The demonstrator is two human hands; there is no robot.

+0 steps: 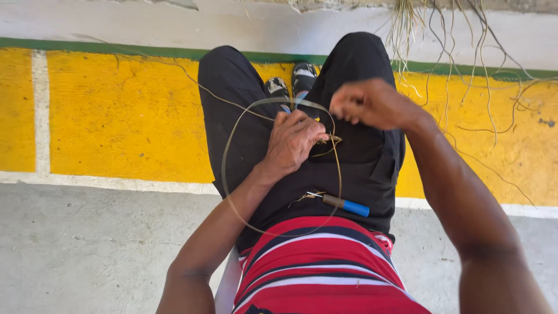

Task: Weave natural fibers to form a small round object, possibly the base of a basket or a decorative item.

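I sit with black trousers and a red striped shirt, looking down at my lap. My left hand (292, 141) pinches a small knotted start of weaving (331, 139) made of thin plant fibre, resting on my thigh. A long pale fibre strand (224, 168) loops out from that hand in a wide ring down to my shirt. My right hand (367, 103) is raised a little above and to the right, fingers closed around the strand's upper end. A small tool with a blue handle (347, 204) lies on my lap just below both hands.
The floor ahead is painted yellow (116, 116) with white lines and a green stripe (87, 47); bare grey concrete (87, 244) lies nearer. More loose fibre strands (465, 70) hang and sprawl at the upper right. My shoes (290, 81) show between my knees.
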